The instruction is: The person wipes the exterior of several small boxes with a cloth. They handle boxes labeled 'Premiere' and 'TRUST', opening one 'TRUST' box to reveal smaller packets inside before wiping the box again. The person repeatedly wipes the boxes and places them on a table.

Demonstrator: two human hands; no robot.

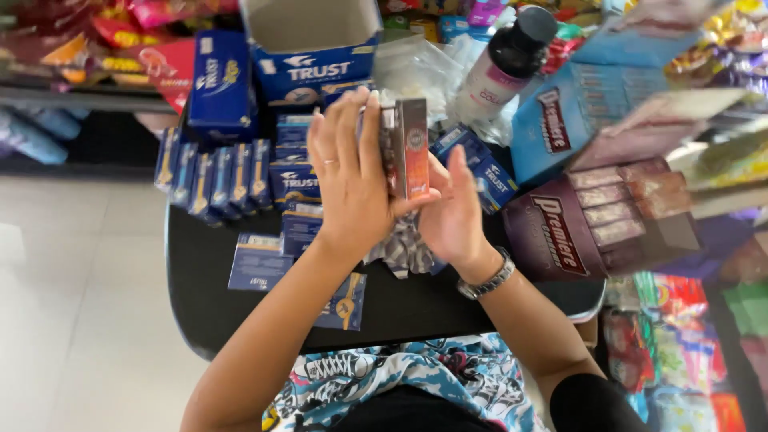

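Small box [406, 148] upright, clamped btwn both hands (left [352, 172] fingers up, right [452, 212] behind).

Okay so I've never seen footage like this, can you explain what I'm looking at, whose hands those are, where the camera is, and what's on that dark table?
There is only one picture, and it comes from a camera worn on a person's head, looking down. No machine is involved: the two bare arms reaching up from the bottom edge belong to the wearer.

The left hand, which has a ring, and the right hand, with a metal wristwatch below it, together hold a small upright box, brown and red, between them. Both have it in their grip.

They work over a round black table. On it lie many small blue packs, some in a row, an open blue carton, a dark purple display box and a dark bottle lying tilted. Colourful snack packets surround the table.
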